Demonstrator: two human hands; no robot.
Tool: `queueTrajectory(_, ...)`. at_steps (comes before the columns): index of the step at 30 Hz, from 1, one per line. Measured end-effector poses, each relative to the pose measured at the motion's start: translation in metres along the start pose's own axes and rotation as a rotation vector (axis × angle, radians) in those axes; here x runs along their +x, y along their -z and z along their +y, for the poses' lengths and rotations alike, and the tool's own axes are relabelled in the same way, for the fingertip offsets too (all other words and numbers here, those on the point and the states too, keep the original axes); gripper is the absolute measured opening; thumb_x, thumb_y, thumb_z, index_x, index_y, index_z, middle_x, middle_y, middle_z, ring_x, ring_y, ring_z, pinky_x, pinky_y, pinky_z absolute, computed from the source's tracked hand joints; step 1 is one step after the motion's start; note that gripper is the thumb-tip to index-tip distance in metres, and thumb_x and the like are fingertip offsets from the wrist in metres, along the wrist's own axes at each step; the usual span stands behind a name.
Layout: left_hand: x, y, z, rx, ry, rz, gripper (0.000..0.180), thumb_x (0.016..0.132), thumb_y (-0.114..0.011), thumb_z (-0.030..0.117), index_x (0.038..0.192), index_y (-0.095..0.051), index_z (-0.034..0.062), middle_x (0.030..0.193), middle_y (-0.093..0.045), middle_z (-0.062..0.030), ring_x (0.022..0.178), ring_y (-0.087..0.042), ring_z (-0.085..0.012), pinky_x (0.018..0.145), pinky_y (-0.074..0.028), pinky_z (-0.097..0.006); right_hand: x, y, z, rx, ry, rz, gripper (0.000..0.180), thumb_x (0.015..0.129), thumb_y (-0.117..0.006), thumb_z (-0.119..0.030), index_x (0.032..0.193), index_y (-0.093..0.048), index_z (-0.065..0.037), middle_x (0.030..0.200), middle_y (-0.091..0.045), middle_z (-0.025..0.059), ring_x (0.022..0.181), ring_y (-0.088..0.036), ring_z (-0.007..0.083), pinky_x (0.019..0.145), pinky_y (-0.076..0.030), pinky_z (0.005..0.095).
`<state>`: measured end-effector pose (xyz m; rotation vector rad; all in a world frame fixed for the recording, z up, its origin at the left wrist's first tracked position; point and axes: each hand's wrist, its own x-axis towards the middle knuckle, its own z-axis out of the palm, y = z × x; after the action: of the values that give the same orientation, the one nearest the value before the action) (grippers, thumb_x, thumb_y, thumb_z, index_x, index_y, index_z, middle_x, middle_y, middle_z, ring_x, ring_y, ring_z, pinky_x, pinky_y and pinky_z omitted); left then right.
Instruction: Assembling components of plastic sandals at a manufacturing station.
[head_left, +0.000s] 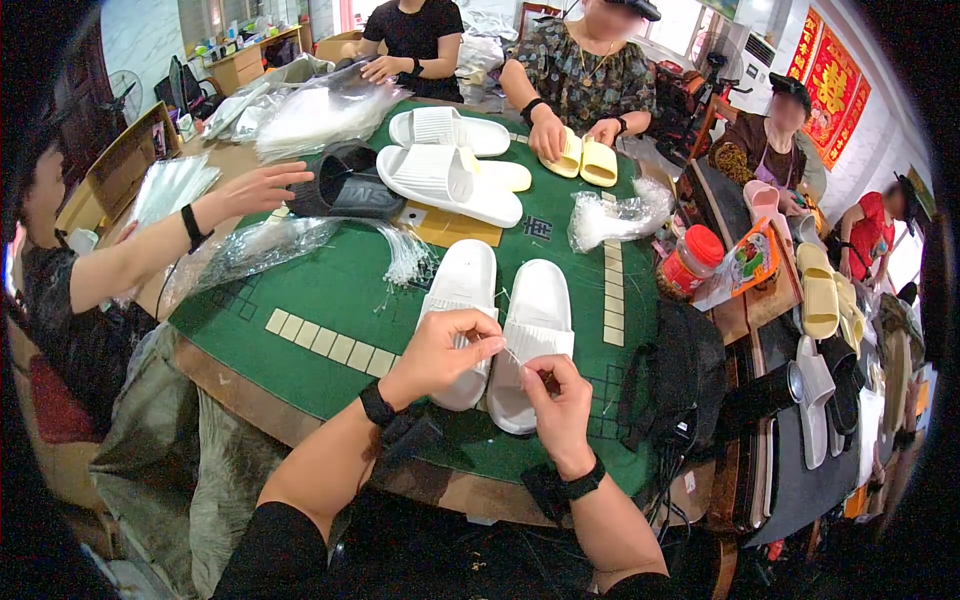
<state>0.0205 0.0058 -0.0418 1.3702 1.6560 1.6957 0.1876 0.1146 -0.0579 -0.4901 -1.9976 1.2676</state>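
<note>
Two white slide sandals lie side by side before me on the green tabletop, the left sandal (466, 272) and the right sandal (539, 290), toes pointing away. Above their near halves, my left hand (452, 350) pinches one end of a thin, clear plastic tag fastener (511, 352). The other end of that strand is between the thumb and forefinger of my right hand (556, 400). A bunch of similar clear fasteners (407, 258) lies loose left of the sandals. Further back are more white slides (450, 183) and a dark pair (345, 185) on a yellowish card.
A co-worker's hand (262, 188) reaches in from the left near the dark slides. Across the table another person holds yellow slides (598, 162). Clear plastic bags (325, 110) pile at the back left. A red-lidded jar (700, 250) and a black bag (680, 370) are right.
</note>
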Motion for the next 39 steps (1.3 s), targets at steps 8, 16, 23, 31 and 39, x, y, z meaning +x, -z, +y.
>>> queueTrajectory(8,-0.001,-0.002,0.005,0.030,0.012,-0.038,0.012,0.087,-0.068,0.011,0.087,-0.067,-0.0012,0.086,-0.068,-0.0043,0.081,-0.060,-0.0106,0.076,-0.048,-0.028,-0.001,-0.001,0.005,0.013,0.006,0.013,0.006,0.084,-0.069,-0.005,0.086,-0.064,-0.001,0.076,-0.058,0.0068,0.064,-0.053,0.0138,0.059,-0.043,0.0268)
queueTrajectory(16,0.001,0.001,0.003,-0.006,-0.037,0.075,0.012,0.086,-0.069,0.009,0.088,-0.068,-0.0024,0.079,-0.067,-0.0034,0.075,-0.059,-0.0095,0.071,-0.048,-0.026,0.000,0.000,0.001,-0.009,0.006,0.012,0.006,0.085,-0.069,-0.005,0.086,-0.064,-0.001,0.076,-0.057,0.0063,0.063,-0.052,0.0132,0.058,-0.042,0.0265)
queueTrajectory(23,0.000,0.013,0.018,-0.195,0.055,0.136,0.007,0.087,-0.067,0.004,0.087,-0.065,-0.0028,0.091,-0.067,-0.0069,0.085,-0.061,-0.0117,0.080,-0.049,-0.027,-0.005,0.007,0.001,0.119,-0.056,-0.113,0.012,0.093,-0.059,-0.010,0.098,-0.063,0.000,0.084,-0.062,0.0022,0.069,-0.055,0.0081,0.064,-0.044,0.0233)
queueTrajectory(31,-0.013,0.008,0.055,-0.335,-0.111,-0.025,0.006,0.086,-0.066,0.002,0.083,-0.064,-0.0022,0.088,-0.066,-0.0132,0.086,-0.062,-0.0197,0.080,-0.050,-0.032,0.002,0.003,-0.027,-0.081,0.328,-0.413,0.041,0.079,-0.072,-0.012,0.118,-0.061,-0.005,0.120,-0.058,0.0138,0.114,-0.051,0.0333,0.098,-0.043,0.0403)
queueTrajectory(39,-0.004,0.036,0.085,-0.331,-0.191,0.191,0.006,0.090,-0.062,0.003,0.089,-0.064,-0.0027,0.092,-0.067,-0.0098,0.085,-0.060,-0.0134,0.079,-0.049,-0.028,-0.005,-0.002,-0.024,0.381,0.191,-0.879,0.008,0.088,-0.065,-0.006,0.094,-0.063,-0.001,0.106,-0.066,0.0093,0.103,-0.061,0.0249,0.092,-0.047,0.0358)
